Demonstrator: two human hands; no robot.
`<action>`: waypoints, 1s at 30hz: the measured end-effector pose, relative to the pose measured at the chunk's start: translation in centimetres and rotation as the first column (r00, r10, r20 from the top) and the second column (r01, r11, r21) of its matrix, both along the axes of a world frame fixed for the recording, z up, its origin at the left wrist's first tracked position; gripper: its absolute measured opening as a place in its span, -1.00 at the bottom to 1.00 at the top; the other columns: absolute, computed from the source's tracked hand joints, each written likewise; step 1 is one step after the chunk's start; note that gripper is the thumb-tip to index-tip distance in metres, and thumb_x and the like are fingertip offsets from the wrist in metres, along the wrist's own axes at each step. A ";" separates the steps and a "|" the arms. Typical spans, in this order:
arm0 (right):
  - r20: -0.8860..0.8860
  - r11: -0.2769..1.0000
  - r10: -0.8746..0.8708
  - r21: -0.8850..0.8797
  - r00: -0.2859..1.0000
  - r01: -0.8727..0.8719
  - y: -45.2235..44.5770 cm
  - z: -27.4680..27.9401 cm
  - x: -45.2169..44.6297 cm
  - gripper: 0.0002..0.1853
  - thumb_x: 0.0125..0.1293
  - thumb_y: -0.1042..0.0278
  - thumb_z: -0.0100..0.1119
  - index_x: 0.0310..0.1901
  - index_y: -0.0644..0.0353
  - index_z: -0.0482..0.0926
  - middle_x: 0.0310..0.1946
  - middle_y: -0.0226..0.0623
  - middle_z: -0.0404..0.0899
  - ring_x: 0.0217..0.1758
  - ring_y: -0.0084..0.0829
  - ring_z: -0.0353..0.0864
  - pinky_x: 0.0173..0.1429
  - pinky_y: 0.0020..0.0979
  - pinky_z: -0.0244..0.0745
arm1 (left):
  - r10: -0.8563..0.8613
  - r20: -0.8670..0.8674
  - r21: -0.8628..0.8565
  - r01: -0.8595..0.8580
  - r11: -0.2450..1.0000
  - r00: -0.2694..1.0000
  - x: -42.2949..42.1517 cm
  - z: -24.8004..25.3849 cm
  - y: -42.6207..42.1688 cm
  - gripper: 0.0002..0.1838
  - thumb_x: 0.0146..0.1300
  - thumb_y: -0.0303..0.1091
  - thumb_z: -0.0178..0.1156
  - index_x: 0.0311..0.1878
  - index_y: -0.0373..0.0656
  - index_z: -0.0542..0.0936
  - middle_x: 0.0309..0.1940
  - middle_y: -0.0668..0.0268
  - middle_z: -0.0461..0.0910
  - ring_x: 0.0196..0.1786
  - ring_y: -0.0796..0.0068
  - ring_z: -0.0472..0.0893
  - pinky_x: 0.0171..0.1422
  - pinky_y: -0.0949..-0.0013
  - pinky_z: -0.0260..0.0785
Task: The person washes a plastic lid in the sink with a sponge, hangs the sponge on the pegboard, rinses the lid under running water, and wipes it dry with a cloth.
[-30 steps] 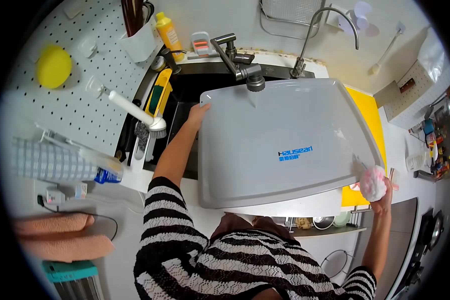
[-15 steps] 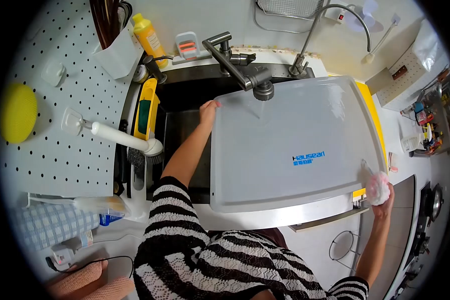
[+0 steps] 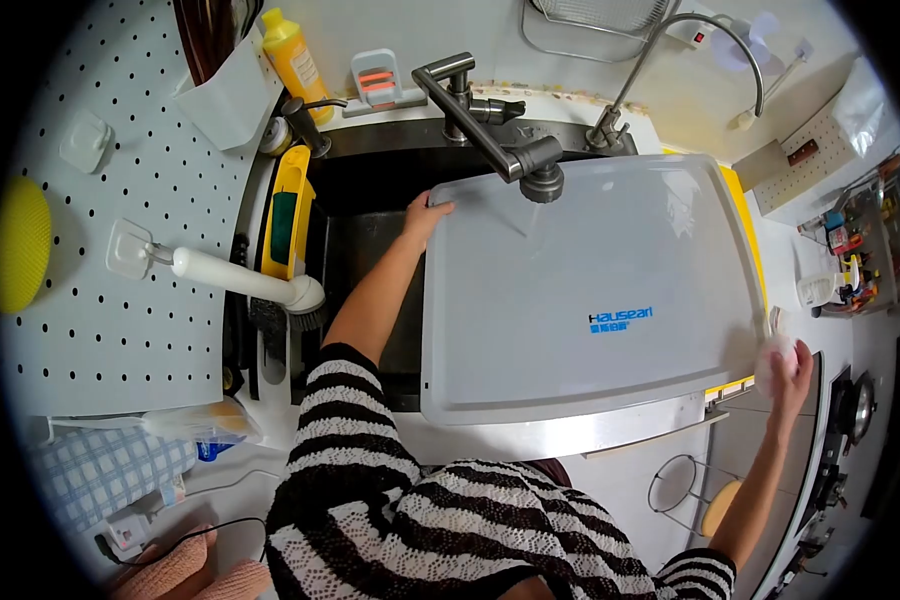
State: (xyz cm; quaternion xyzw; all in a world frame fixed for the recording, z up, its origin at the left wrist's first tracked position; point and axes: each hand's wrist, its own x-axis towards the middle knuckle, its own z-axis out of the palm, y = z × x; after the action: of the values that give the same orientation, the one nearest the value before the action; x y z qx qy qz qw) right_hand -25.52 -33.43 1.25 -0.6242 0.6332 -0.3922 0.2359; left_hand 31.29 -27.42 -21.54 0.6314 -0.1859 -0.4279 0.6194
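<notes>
A large flat grey plastic board point(image 3: 570, 260) with rounded corners and blue lettering lies across the sink point(image 3: 370, 300) and the counter front. My left hand point(image 3: 427, 217) grips its upper left corner, thumb on top and the other fingers hidden beneath. At the right edge, my right hand point(image 3: 792, 377) is closed around a pink and white mesh scrubber point(image 3: 773, 366), which is slightly blurred. The scrubber sits at or just past the board's edge; whether it touches cannot be made out. Above the board hangs the faucet point(image 3: 540, 180), its spout over the upper edge.
A yellow caddy point(image 3: 288, 215) and a white-handled brush point(image 3: 235, 274) stand left of the sink. Behind are a yellow bottle point(image 3: 295, 60) and a second curved tap point(image 3: 710, 20). A yellow board edge point(image 3: 745, 215) shows beneath the grey one. A stove point(image 3: 850, 410) lies far right.
My right hand has moved the scrubber right and slightly up, from the board's lower right corner to its right edge. My left hand keeps its hold on the corner. The view has shifted slightly.
</notes>
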 end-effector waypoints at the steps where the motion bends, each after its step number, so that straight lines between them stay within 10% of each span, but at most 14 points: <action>1: -0.110 0.996 0.080 -0.023 0.991 -0.083 -0.5 -0.3 1.1 -0.54 -0.02 0.38 0.17 -0.03 0.25 0.32 -0.15 -0.22 0.37 -0.13 -0.43 0.39 -0.09 -0.49 0.34 | 0.001 0.000 -0.003 -0.001 1.000 1.000 0.7 -0.7 -0.5 -0.39 -0.17 -0.40 0.26 0.02 -0.32 0.32 -0.19 0.14 0.47 -0.18 0.39 0.49 -0.13 0.41 0.36; 9: -0.416 0.635 0.728 0.113 0.545 -0.764 -0.1 -2.8 18.1 -0.54 -0.26 0.41 0.28 -0.20 0.20 0.41 -0.27 -0.20 0.40 -0.18 -0.20 0.39 -0.10 -0.33 0.33 | -0.090 0.608 0.376 -0.186 0.908 0.789 1.5 0.2 -2.7 -0.18 -0.36 0.05 0.28 0.00 -0.32 0.37 -0.07 0.06 0.42 -0.03 0.26 0.45 0.02 0.38 0.29; 15: -0.512 0.605 0.708 0.083 0.487 -0.792 -2.5 -5.4 24.4 -0.53 -0.25 0.35 0.26 -0.17 0.14 0.40 -0.23 -0.26 0.39 -0.12 -0.22 0.37 -0.09 -0.31 0.34 | -0.530 0.503 0.730 -0.007 0.683 0.683 2.8 1.1 -4.1 -0.39 -0.32 0.16 0.22 -0.45 -0.32 0.57 -0.44 0.14 0.56 -0.38 0.34 0.57 -0.31 0.45 0.42; 30: -0.489 0.458 0.761 -0.060 0.426 -0.887 -3.3 -10.3 32.1 -0.55 -0.19 0.31 0.20 -0.15 0.13 0.38 -0.23 -0.24 0.37 -0.11 -0.20 0.34 -0.10 -0.30 0.34 | -0.310 0.343 0.654 0.012 0.757 0.887 1.7 -1.6 -3.8 -0.45 -0.29 -0.01 0.25 -0.32 -0.32 0.55 -0.28 0.08 0.54 -0.19 0.27 0.53 -0.13 0.37 0.37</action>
State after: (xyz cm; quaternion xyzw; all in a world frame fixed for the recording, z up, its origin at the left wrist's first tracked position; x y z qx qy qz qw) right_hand 6.62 -36.69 -9.06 -0.9481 0.2015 -0.1819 0.1657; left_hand 33.02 -31.20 -23.12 0.8623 -0.2177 -0.3675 0.2721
